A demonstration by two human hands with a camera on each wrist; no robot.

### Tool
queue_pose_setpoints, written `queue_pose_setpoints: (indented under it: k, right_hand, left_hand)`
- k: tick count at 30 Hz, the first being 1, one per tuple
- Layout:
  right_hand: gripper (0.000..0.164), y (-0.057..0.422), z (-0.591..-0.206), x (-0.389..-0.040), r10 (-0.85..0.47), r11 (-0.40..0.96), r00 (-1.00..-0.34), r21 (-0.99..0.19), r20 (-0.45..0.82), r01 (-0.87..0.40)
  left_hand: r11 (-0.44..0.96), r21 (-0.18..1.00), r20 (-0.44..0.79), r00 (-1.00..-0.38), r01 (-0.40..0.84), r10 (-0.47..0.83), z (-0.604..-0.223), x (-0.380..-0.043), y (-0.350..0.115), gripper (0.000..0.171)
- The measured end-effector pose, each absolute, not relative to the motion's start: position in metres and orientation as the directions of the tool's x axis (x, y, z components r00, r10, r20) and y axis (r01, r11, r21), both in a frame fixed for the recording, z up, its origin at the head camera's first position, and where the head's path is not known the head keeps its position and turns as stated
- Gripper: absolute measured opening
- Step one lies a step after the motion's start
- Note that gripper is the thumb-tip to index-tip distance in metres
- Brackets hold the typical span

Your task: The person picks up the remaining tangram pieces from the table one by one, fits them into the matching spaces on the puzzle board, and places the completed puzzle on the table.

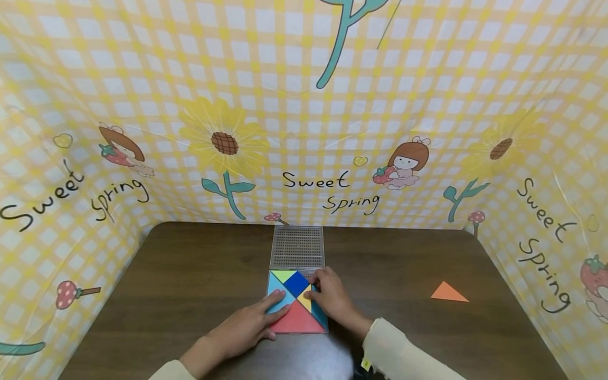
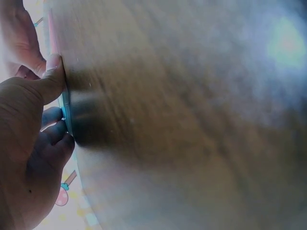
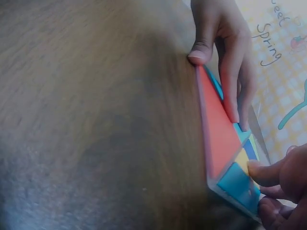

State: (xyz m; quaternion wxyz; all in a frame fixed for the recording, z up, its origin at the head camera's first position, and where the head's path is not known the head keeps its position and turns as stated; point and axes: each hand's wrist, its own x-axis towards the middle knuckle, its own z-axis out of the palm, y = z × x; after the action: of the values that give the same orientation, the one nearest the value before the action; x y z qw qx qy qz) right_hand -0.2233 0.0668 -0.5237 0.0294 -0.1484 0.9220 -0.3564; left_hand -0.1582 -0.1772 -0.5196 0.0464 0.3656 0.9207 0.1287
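A square tangram case [image 1: 311, 333] lies on the table with flat coloured pieces in it. A large red triangle [image 1: 296, 319] fills its near side and a light blue triangle [image 1: 273, 285] its left. A dark blue square [image 1: 296, 284], a lime piece [image 1: 282, 275], a yellow piece [image 1: 305, 303] and a teal piece [image 1: 319, 315] fill the rest that shows. My left hand [image 1: 244, 324] holds the case's left side, fingertips on the pieces, thumb at the near corner. My right hand [image 1: 332, 295] grips the right side, thumb on the yellow piece, other fingers curled at the edge and hiding the far right corner.
Behind the tray stretches the case's clear, gridded lid [image 1: 297, 247], folded open. An orange triangle [image 1: 448, 293] lies by itself on the right of the dark wooden table [image 1: 394, 264]. Yellow checked cloth [image 1: 304, 132] hangs around the back and sides.
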Motion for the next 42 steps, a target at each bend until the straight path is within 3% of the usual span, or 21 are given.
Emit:
queue_pose_setpoints:
  k: [10,26,34,39,42]
  right_hand:
    - [0.019,0.064,-0.529,-0.222,-0.331,0.679,-0.929,-0.643,0.163,-0.354]
    - [0.017,0.075,-0.515,-0.229,-0.349,0.722,-0.915,-0.564,0.205,-0.402]
    - [0.014,0.156,-0.499,-0.247,-0.295,0.755,-0.898,-0.497,0.326,-0.428]
    - [0.012,0.236,-0.494,-0.25,-0.263,0.843,-0.921,-0.396,0.287,-0.364]
    - [0.021,0.281,-0.491,-0.247,-0.256,0.889,-0.938,-0.323,0.234,-0.324]
  left_hand:
    - [0.701,0.276,0.003,-0.73,0.657,0.683,-0.519,-0.158,-0.177,0.06]
    - [0.702,0.275,0.002,-0.73,0.658,0.683,-0.517,-0.158,-0.177,0.059]
    - [0.704,0.282,-0.004,-0.733,0.651,0.68,-0.518,-0.157,-0.176,0.059]
    - [0.701,0.281,-0.002,-0.73,0.656,0.684,-0.518,-0.158,-0.176,0.059]
    - [0.695,0.284,0.003,-0.725,0.661,0.688,-0.518,-0.159,-0.176,0.059]
